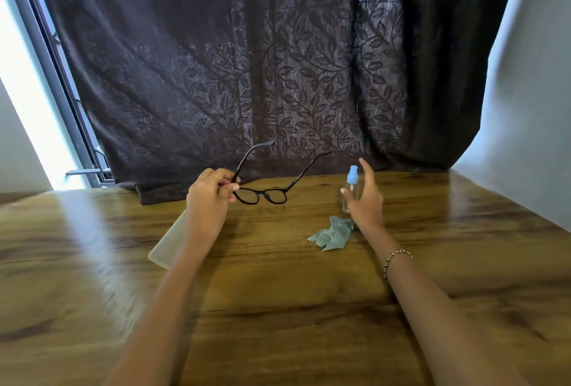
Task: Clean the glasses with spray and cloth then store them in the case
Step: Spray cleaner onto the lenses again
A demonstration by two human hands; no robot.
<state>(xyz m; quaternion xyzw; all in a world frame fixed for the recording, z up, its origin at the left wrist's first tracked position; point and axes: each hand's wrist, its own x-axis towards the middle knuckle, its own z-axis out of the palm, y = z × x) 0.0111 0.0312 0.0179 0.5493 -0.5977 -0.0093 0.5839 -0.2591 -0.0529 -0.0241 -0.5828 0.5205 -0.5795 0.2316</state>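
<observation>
Left hand [207, 200] pinches black-framed glasses [262, 195] at one hinge, temples open, above wooden table [278, 293]. Right hand [364, 197] wraps clear blue-capped spray bottle [351, 183]. Crumpled teal cloth [333, 234] below it; pale translucent case [168, 245] under left wrist.

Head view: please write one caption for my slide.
Left hand holds glasses; right hand holds spray bottle above cloth.

Home: wooden table [278, 293], leaf-patterned curtain [247, 61]
</observation>
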